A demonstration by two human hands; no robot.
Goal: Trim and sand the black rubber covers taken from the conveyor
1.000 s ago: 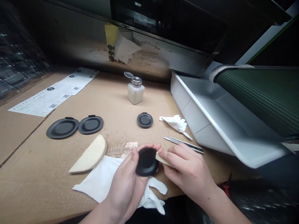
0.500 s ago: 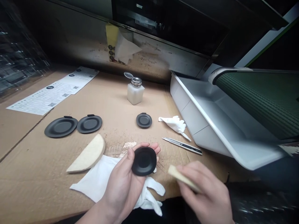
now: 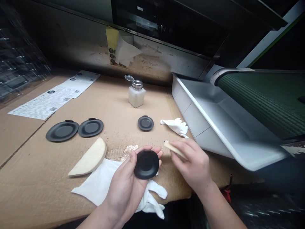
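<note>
Cradling a round, matte black dish [image 3: 146, 164] above the front part of the brown cardboard surface [image 3: 114, 105], we have our left hand [image 3: 124, 187] cupped palm-up around it, thumb at its left edge and fingers behind; our right hand [image 3: 193, 162] pinches a small, cream-coloured pad [image 3: 173, 149], held near the dish but apart from it.

The dish seems to us the likeliest thing to suffer; our left grip looks light and its fingers lie flat, so a sideways push from the pad could slide it off the palm, towards the white fabric glove [image 3: 154, 203] below. Just beyond the pad shows a thin metal tip [image 3: 166, 141], its remainder hidden by our right hand; should it be sharp, a careless reach there could nick us.

Further off, a squarish, translucent bottle [image 3: 136, 96] stands with its metal lid tipped open; a knock from a sleeve or wrist could spill whatever it holds, perhaps onto the small, round black dish [image 3: 145, 123] in front of it.
</note>
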